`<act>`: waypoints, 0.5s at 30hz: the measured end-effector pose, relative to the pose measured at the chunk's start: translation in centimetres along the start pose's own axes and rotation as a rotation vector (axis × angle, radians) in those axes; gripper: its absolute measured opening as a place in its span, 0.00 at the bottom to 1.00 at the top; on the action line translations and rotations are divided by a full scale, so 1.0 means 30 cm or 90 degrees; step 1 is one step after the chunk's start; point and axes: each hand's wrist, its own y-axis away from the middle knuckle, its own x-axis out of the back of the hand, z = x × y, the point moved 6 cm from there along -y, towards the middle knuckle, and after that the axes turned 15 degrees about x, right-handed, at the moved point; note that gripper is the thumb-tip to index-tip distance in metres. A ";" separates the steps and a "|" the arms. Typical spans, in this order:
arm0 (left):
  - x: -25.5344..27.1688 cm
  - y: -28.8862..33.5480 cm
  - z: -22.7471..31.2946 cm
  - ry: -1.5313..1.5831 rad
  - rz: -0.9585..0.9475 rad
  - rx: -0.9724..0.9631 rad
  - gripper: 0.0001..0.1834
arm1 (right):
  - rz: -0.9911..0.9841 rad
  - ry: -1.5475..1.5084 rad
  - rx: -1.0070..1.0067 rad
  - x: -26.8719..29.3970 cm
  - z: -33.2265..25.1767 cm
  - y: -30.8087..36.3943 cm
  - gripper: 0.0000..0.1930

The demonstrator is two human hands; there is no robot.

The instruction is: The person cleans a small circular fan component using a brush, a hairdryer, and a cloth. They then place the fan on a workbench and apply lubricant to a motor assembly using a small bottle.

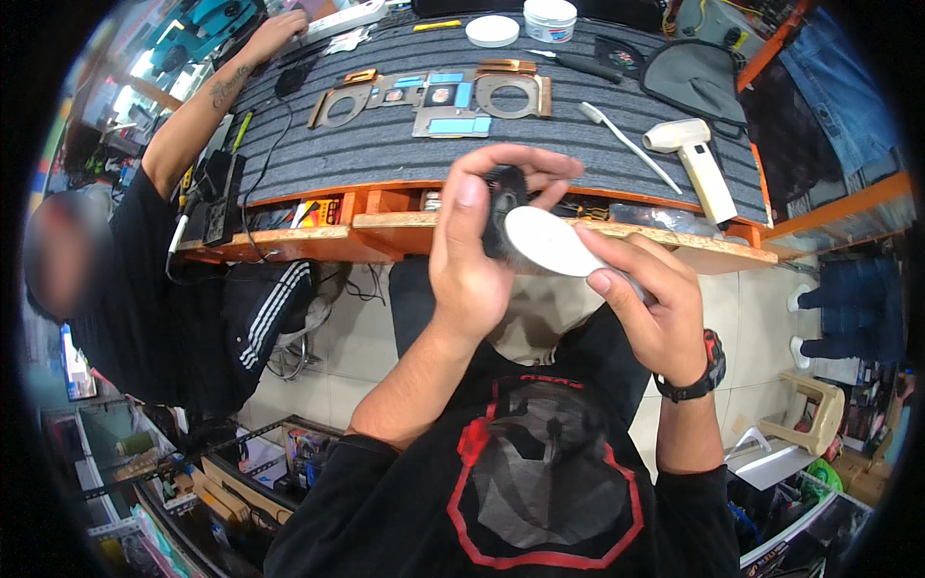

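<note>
My left hand (472,241) is closed around a black cooling fan (503,197), which the fingers and a brush partly hide. In my right hand (655,299) is the brush (549,241), gripped by its grey handle; its white oval back faces up and its bristles are against or close by the fan. Beyond my hands, a laptop heatsink (424,111) with copper ends, blue pads and two round openings lies on the striped grey mat (347,159). To its right are a white toothbrush (631,146) and a cream handheld blower (692,169).
A second fan (617,55), a dark-handled tool (583,65), a white tub (550,21) and its lid (492,32) sit at the back. A grey pouch (692,82) is at far right. Open drawers (385,207) edge the bench. A co-worker's arm (207,111) reaches in on the left.
</note>
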 end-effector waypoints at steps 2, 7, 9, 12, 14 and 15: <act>0.038 -0.015 -0.010 0.019 0.029 0.015 0.28 | -0.024 -0.021 0.001 0.019 0.043 -0.008 0.18; 0.143 -0.040 -0.053 0.181 0.078 0.176 0.26 | 0.123 0.228 -0.028 0.171 0.218 -0.109 0.15; 0.144 -0.051 -0.086 0.192 -0.001 0.218 0.26 | 0.078 0.445 0.064 0.172 0.255 -0.199 0.14; 0.119 -0.027 -0.098 0.170 0.051 0.257 0.26 | -0.062 0.545 -0.001 0.125 0.397 -0.299 0.13; 0.115 -0.020 -0.087 0.159 0.055 0.256 0.25 | -0.064 0.534 0.011 0.103 0.426 -0.325 0.14; 0.119 -0.021 -0.076 0.136 0.046 0.243 0.25 | -0.036 0.517 0.050 0.105 0.424 -0.324 0.15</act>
